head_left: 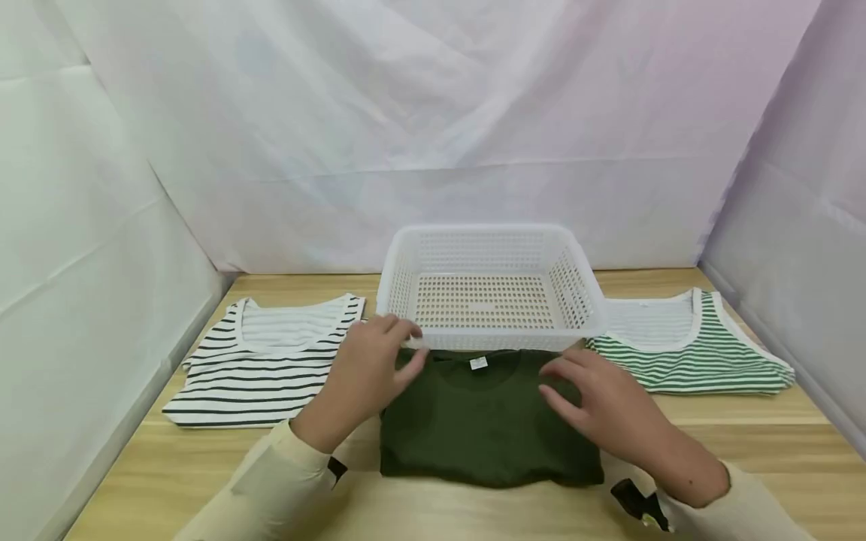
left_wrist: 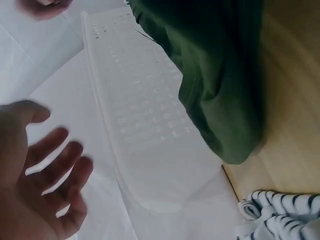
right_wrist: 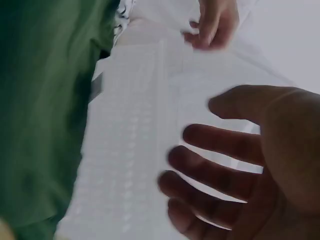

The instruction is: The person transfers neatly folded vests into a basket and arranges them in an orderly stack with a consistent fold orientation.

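A dark green folded shirt with a white neck label lies on the table, its neckline toward a white plastic basket. Above the shirt's far left corner is my left hand, fingers loosely bent and holding nothing. My right hand is over the shirt's right side, thumb and fingers apart with nothing between them. Both wrist views show the left hand and the right hand separated from the green cloth. Whether any fingertip touches the basket rim cannot be told.
A black-and-white striped tank top lies folded at the left. On the right is a green-and-white striped one, close to the basket. Pale cloth walls enclose the wooden table at the back and both sides.
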A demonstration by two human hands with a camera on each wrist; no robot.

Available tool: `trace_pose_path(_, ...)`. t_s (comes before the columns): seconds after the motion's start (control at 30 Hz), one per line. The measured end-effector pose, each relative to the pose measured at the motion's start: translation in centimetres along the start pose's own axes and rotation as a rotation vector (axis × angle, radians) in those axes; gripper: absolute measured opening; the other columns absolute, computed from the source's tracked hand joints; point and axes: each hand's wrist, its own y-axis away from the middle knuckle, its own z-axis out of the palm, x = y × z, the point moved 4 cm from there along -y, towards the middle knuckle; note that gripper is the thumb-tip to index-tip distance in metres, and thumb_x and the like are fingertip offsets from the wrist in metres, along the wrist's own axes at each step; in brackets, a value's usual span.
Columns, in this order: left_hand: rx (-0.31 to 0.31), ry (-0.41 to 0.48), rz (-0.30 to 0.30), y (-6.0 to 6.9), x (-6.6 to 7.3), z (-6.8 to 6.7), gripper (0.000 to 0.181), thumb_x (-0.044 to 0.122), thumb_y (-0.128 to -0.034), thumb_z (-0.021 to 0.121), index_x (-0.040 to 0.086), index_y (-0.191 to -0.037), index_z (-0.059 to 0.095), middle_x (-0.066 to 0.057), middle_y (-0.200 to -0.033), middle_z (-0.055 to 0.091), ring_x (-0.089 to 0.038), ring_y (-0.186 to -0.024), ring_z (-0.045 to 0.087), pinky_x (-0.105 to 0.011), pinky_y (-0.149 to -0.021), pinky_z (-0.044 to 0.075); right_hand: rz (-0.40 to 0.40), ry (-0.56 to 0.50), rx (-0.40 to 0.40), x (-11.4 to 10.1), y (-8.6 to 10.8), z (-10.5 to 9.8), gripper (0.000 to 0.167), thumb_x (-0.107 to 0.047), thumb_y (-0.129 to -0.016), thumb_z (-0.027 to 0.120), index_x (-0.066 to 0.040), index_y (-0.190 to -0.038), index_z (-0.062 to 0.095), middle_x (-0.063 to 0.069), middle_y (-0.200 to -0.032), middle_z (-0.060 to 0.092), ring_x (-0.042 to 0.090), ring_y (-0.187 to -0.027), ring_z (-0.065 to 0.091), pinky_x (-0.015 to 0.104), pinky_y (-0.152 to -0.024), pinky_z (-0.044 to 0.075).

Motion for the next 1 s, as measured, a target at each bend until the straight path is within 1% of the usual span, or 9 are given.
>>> trace_pose_path(0.07, -0.051, 0.022, 0.040, 0.8, -0.1, 0.8, 0.016, 0.029, -0.0866, 0.077, 0.016, -0.092, 0.070, 0.002, -0.081, 0.066, -0.016, -0.067, 0.060, -0.033, -0.060, 0.048, 0.062, -0.004, -0.070, 1.3, 0.4, 0.9, 0.015, -0.025, -0.086, 0.078, -0.016, -0.097, 0.074, -0.001, -0.098, 0.069, 0.015, -0.088, 0.066, 0.039, -0.073, 0.055)
trace_pose_path(0.13, -0.144, 0.022, 0.034, 1.4, -0.5, 1.9, 0.017, 0.031, -0.0861, 0.078, 0.017, -0.091, 0.071, 0.004, -0.081, 0.067, -0.014, -0.068, 0.061, -0.031, -0.061, 0.050, 0.129, -0.009, -0.147, 2.8, 0.5, 2.0, 0.019, -0.028, -0.088, 0.077, -0.014, -0.100, 0.074, 0.002, -0.100, 0.070, 0.019, -0.090, 0.067, 0.042, -0.075, 0.056)
trace_pose_path(0.27, -0.345, -0.005, -0.060, 2.4, -1.5, 4.0, 0.024, 0.037, -0.0870, 0.077, 0.015, -0.097, 0.073, 0.002, -0.094, 0.070, -0.016, -0.078, 0.067, -0.035, -0.068, 0.054, 0.215, -0.009, -0.249, 5.2, 0.3, 3.9, 0.031, -0.032, -0.089, 0.075, -0.007, -0.107, 0.072, 0.010, -0.104, 0.070, 0.026, -0.091, 0.068, 0.046, -0.076, 0.055)
trace_pose_path(0.37, -0.442, -0.013, -0.122, 3.0, -2.1, 5.1, 0.033, 0.040, -0.0872, 0.077, 0.012, -0.106, 0.074, -0.002, -0.105, 0.070, -0.021, -0.086, 0.069, -0.039, -0.075, 0.055, 0.217, -0.006, -0.258, 6.0, 0.4, 4.8, 0.044, -0.034, -0.088, 0.076, -0.003, -0.118, 0.069, 0.015, -0.112, 0.068, 0.031, -0.096, 0.068, 0.048, -0.078, 0.055)
trace_pose_path(0.57, -0.535, -0.030, -0.158, 4.0, -2.7, 6.2, 0.056, 0.049, -0.0858, 0.075, 0.008, -0.123, 0.069, -0.008, -0.124, 0.066, -0.029, -0.103, 0.068, -0.046, -0.081, 0.056, 0.173, 0.009, -0.209, 6.2, 0.9, 6.1, 0.061, -0.039, -0.086, 0.078, 0.000, -0.130, 0.063, 0.020, -0.123, 0.065, 0.037, -0.104, 0.066, 0.052, -0.085, 0.054)
trace_pose_path(0.67, -0.570, -0.037, -0.162, 4.3, -2.8, 6.2, 0.062, 0.053, -0.0833, 0.076, 0.008, -0.125, 0.068, -0.010, -0.124, 0.065, -0.030, -0.104, 0.066, -0.047, -0.078, 0.055, 0.154, 0.031, -0.207, 6.0, 1.0, 6.5, 0.072, -0.045, -0.083, 0.079, 0.000, -0.135, 0.059, 0.021, -0.127, 0.063, 0.039, -0.106, 0.064, 0.053, -0.086, 0.054)
trace_pose_path(0.83, -0.581, -0.056, -0.134, 4.2, -2.8, 6.0, 0.064, 0.052, -0.0806, 0.079, 0.007, -0.124, 0.067, -0.011, -0.116, 0.064, -0.030, -0.098, 0.065, -0.046, -0.072, 0.054, 0.152, 0.041, -0.215, 5.9, 0.8, 6.5, 0.088, -0.046, -0.078, 0.083, -0.001, -0.145, 0.049, 0.023, -0.139, 0.054, 0.042, -0.115, 0.060, 0.054, -0.089, 0.053)
trace_pose_path(0.93, -0.580, -0.060, -0.122, 3.8, -2.8, 6.0, 0.063, 0.051, -0.0802, 0.080, 0.007, -0.123, 0.067, -0.012, -0.116, 0.063, -0.030, -0.098, 0.064, -0.047, -0.072, 0.053, 0.165, 0.010, -0.228, 6.1, 0.6, 6.4, 0.089, -0.043, -0.078, 0.084, -0.001, -0.146, 0.047, 0.024, -0.140, 0.053, 0.042, -0.117, 0.060, 0.054, -0.088, 0.053)
trace_pose_path(1.0, -0.582, -0.056, -0.122, 3.5, -2.8, 6.1, 0.063, 0.051, -0.0799, 0.080, 0.006, -0.123, 0.067, -0.012, -0.116, 0.063, -0.031, -0.099, 0.064, -0.048, -0.073, 0.053, 0.175, -0.011, -0.239, 6.2, 0.4, 6.3, 0.085, -0.041, -0.079, 0.084, -0.002, -0.145, 0.049, 0.023, -0.137, 0.055, 0.041, -0.115, 0.060, 0.054, -0.088, 0.053)
